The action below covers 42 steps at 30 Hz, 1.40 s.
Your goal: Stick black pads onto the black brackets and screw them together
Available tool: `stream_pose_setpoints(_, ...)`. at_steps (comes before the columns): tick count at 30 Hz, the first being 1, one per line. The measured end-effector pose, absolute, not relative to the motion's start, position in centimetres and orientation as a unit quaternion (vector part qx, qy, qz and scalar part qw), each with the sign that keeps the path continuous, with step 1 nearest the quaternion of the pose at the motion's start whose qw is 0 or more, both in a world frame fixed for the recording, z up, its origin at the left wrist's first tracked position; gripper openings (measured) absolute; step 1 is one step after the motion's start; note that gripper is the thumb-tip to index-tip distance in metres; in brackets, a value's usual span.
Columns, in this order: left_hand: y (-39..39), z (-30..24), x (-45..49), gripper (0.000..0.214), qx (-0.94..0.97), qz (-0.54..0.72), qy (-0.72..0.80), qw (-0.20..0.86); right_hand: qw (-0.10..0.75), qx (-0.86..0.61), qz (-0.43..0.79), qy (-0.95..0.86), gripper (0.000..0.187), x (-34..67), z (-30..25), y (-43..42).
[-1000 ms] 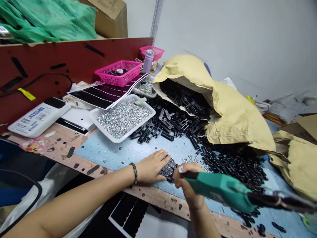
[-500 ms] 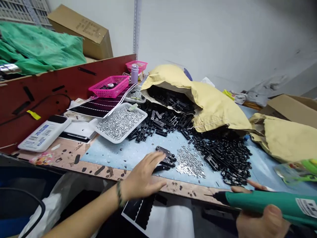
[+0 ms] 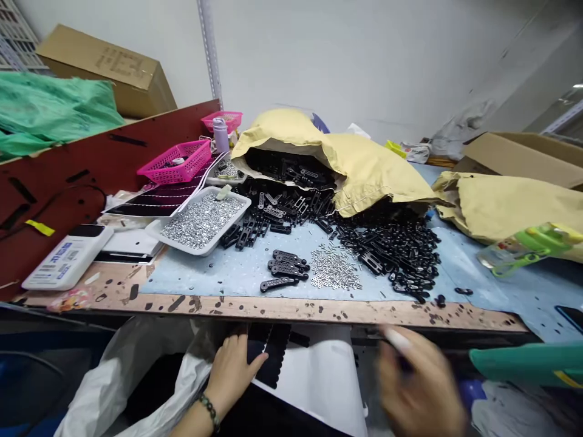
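Below the table's front edge, my left hand (image 3: pixel 234 371) lies flat with fingers out on a white sheet carrying black scalloped strips (image 3: pixel 314 376); a bead bracelet is on its wrist. Motion smears my right hand (image 3: pixel 419 382), also below the edge, one pale-nailed finger pointing up. A green power tool (image 3: pixel 523 363) sticks out just right of that hand; I cannot tell whether the hand grips it. On the blue mat lie a few stacked black perforated plates (image 3: pixel 286 267) beside a small heap of silver screws (image 3: pixel 334 273).
A white tray of silver screws (image 3: pixel 200 221) sits left of a large pile of black parts (image 3: pixel 392 249) spilling from a yellow sack (image 3: pixel 328 158). A second sack (image 3: pixel 505 203), a pink basket (image 3: pixel 175 164) and a white device (image 3: pixel 68 258) ring the mat.
Both hands have dropped from the tabletop to below its front edge. The left hand left the black plates for the sheet. The view has tilted up and to the right.
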<state>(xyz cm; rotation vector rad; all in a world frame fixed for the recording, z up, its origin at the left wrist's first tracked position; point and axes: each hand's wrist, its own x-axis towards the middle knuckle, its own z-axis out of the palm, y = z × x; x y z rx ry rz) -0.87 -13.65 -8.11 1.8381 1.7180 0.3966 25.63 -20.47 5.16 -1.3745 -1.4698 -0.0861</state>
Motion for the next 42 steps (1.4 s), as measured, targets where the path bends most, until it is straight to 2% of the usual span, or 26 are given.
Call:
stream_pose_setpoints(5, -13.4, -7.3, -1.3, 0.018, 0.684, 0.133, 0.607, 0.382, 0.389, -0.602, 0.156, -0.680, 0.018, 22.0, -0.6, -19.2)
stream_pose_setpoints(7, -14.2, -6.2, -2.2, 0.021, 0.653, 0.111, 0.532, 0.527, 0.367, -0.624, 0.185, -0.665, 0.018, 21.7, -3.1, -20.4)
stream_pose_setpoints(9, -14.9, -5.4, -2.7, 0.035, 0.508, 0.092, 0.402, 0.757, 0.345, -0.623, 0.200, -0.673, 0.022, 21.7, -5.1, -22.1)
stream_pose_setpoints(10, -15.1, -5.3, -2.6, 0.036, 0.408, 0.105, 0.365, 0.830, 0.335, -0.616, 0.209, -0.681, 0.024, 21.8, -6.0, -22.9)
stream_pose_setpoints(12, -15.4, -5.7, -1.7, 0.023, 0.231, 0.170, 0.364, 0.886, 0.327, -0.604, 0.229, -0.689, 0.026, 22.0, -7.3, -24.3)
stream_pose_setpoints(14, -15.6, -6.7, -0.2, 0.012, 0.138, 0.214, 0.388, 0.886, 0.352, -0.625, 0.232, -0.657, 0.026, 22.0, -8.4, -25.3)
stream_pose_setpoints(16, -15.9, -7.7, 1.4, 0.010, 0.105, 0.203, 0.390, 0.892, 0.389, -0.676, 0.231, -0.582, 0.028, 21.8, -9.2, -25.8)
stream_pose_setpoints(21, -17.1, -8.5, 4.4, 0.025, 0.046, 0.122, 0.376, 0.917, 0.439, -0.738, 0.328, -0.394, 0.054, 20.4, -8.7, -24.9)
stream_pose_setpoints(24, -17.4, -8.2, 5.1, 0.029, 0.029, 0.102, 0.384, 0.917, 0.477, -0.695, 0.404, -0.355, 0.048, 19.9, -7.1, -23.5)
stream_pose_setpoints(28, -16.1, -7.4, 1.6, 0.017, 0.027, 0.114, 0.420, 0.900, 0.508, -0.652, 0.463, -0.319, 0.046, 20.5, -5.8, -22.1)
stream_pose_setpoints(30, -14.9, -6.4, -2.2, 0.010, 0.056, 0.143, 0.461, 0.874, 0.501, -0.674, 0.427, -0.336, 0.045, 20.9, -5.6, -21.5)
stream_pose_setpoints(31, -14.4, -5.7, -4.2, 0.012, 0.144, 0.199, 0.512, 0.823, 0.497, -0.681, 0.397, -0.363, 0.043, 21.0, -5.3, -21.1)
stream_pose_setpoints(33, -13.8, -4.0, -7.3, 0.030, 0.309, 0.279, 0.595, 0.687, 0.490, -0.674, 0.320, -0.451, 0.035, 20.8, -4.5, -20.1)
stream_pose_setpoints(35, -13.8, -2.0, -8.3, 0.037, 0.423, 0.312, 0.652, 0.546, 0.488, -0.639, 0.212, -0.556, 0.029, 19.8, -3.3, -18.6)
stream_pose_setpoints(36, -14.0, -1.1, -7.8, 0.037, 0.464, 0.308, 0.641, 0.529, 0.486, -0.616, 0.155, -0.601, 0.029, 19.1, -2.6, -17.7)
stream_pose_setpoints(39, -14.0, 0.8, -3.7, 0.039, 0.506, 0.285, 0.503, 0.640, 0.455, -0.571, 0.049, -0.681, 0.036, 16.8, -1.1, -15.5)
stream_pose_setpoints(40, -13.8, 1.0, -2.2, 0.039, 0.503, 0.284, 0.467, 0.670, 0.435, -0.566, 0.044, -0.699, 0.039, 16.3, -0.7, -15.0)
stream_pose_setpoints(42, -12.8, 1.2, 0.1, 0.033, 0.497, 0.332, 0.458, 0.658, 0.382, -0.569, 0.069, -0.725, 0.048, 15.8, -0.4, -14.4)
